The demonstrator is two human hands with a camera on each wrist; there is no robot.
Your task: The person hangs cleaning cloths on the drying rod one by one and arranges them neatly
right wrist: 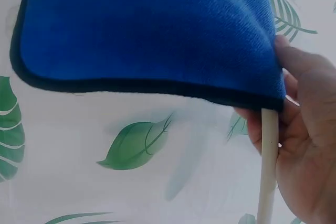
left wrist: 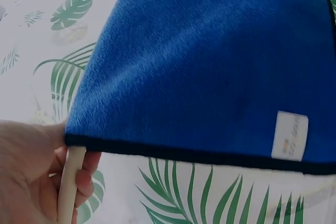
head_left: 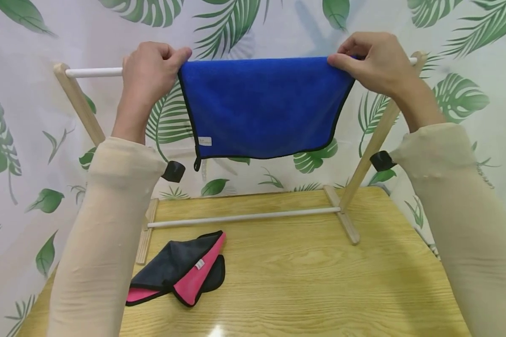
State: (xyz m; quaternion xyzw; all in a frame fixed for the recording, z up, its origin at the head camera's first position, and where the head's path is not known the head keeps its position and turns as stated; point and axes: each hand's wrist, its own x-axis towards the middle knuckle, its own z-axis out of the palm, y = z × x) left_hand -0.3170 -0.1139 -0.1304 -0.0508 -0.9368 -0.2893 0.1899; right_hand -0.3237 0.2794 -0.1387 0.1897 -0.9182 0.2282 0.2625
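Note:
A blue towel (head_left: 261, 107) with black edging hangs folded over the white top rod (head_left: 94, 72) of a wooden rack. My left hand (head_left: 149, 70) grips its upper left corner, thumb along the fold and fingers curled behind the rod, as the left wrist view also shows. At the upper right corner, my right hand (head_left: 373, 61) pinches the towel between thumb and fingers, close around the rod (right wrist: 269, 161). A small white label (left wrist: 290, 136) is sewn near the towel's lower left edge, beside a black hanging loop (head_left: 197, 164).
A crumpled dark grey and pink towel (head_left: 173, 262) lies on the wooden table (head_left: 295, 276), front left of the rack. The rack's lower white bar (head_left: 244, 218) runs between its wooden feet (head_left: 347, 227). Behind hangs a leaf-patterned backdrop (head_left: 33, 121).

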